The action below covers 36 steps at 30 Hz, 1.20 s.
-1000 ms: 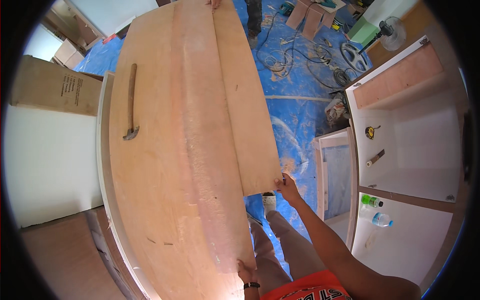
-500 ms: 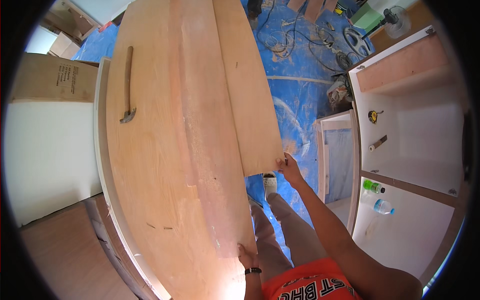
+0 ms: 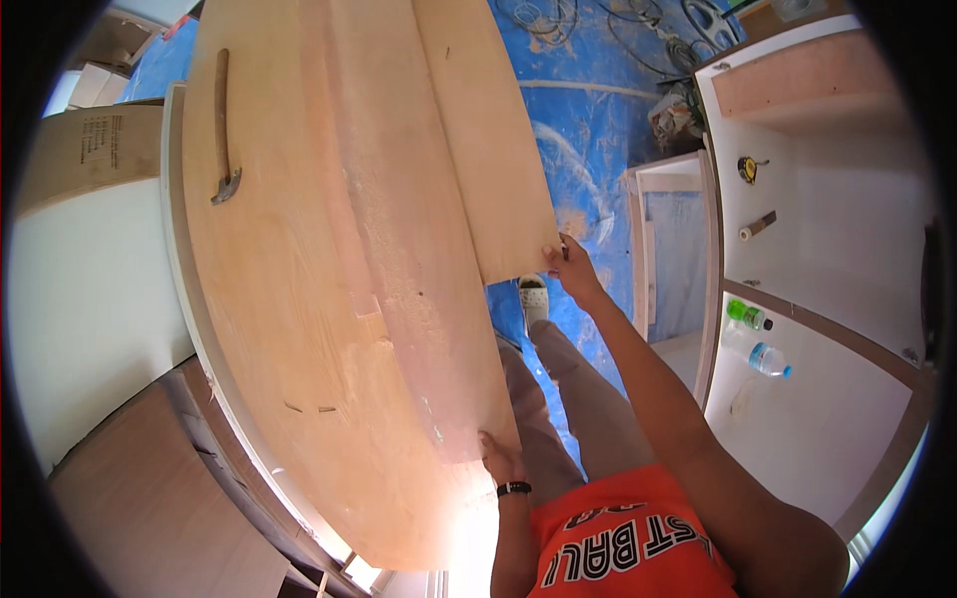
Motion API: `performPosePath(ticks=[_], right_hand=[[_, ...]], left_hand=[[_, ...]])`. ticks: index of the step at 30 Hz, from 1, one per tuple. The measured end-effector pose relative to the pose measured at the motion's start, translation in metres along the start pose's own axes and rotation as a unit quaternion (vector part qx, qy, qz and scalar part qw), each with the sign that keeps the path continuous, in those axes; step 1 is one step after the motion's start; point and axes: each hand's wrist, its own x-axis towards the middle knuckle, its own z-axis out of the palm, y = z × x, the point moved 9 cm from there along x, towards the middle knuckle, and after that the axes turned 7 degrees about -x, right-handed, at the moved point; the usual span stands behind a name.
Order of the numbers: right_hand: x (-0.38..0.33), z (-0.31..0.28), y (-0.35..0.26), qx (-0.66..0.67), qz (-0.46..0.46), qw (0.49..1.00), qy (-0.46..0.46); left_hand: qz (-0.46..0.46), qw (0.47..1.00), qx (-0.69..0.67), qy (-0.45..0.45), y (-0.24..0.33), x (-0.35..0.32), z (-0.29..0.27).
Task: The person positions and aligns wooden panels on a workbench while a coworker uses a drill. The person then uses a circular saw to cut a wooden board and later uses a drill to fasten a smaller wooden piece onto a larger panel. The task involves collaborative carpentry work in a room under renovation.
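Note:
A long, reddish-brown wooden strip (image 3: 399, 229) lies on a large plywood sheet (image 3: 269, 299), and a narrower plywood panel (image 3: 488, 169) runs along its right side, jutting out over the floor. My right hand (image 3: 571, 269) pinches the near right corner of that panel; a small dark thing shows between the fingers, too small to name. At the near end of the strip, my left hand (image 3: 501, 460) grips its right edge, thumb on top and the other fingers mostly hidden. A claw hammer (image 3: 223, 130) with a wooden handle rests on the sheet, far left. Two small nails (image 3: 327, 409) lie nearer me.
On the right stands a white cabinet (image 3: 723, 239) holding a tape measure (image 3: 748, 169), a brown-and-white hand tool (image 3: 758, 226) and two plastic bottles (image 3: 768, 359). Blue sheeting (image 3: 588, 130) covers the floor, with cables (image 3: 638, 40) at the back. A cardboard box (image 3: 95, 149) sits at left.
The view has shifted, so boards, hammer and both hands appear higher in the picture. Each hand keeps its hold, and the boards look unmoved relative to one another.

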Motion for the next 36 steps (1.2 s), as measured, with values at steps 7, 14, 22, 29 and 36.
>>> performPosePath(ticks=[7,14,22,29,36], right_hand=[[-0.002,0.0,-0.001,0.005,-0.006,1.0,-0.005],[0.0,-0.002,-0.001,0.016,-0.015,1.0,-0.007],[0.003,-0.004,0.001,0.003,-0.018,1.0,-0.015],[0.008,-0.005,-0.002,0.021,-0.025,0.999,-0.022],[0.006,-0.004,-0.004,0.018,-0.02,1.0,-0.01]], left_hand=[[-0.011,0.997,-0.048,-0.066,-0.022,0.012,-0.007],[-0.009,0.999,-0.024,-0.03,-0.031,0.007,-0.002],[-0.01,1.0,-0.023,-0.013,-0.026,0.003,-0.004],[-0.009,0.996,-0.057,-0.072,-0.021,0.007,0.008],[-0.012,0.998,-0.02,-0.063,-0.024,0.009,-0.002]])
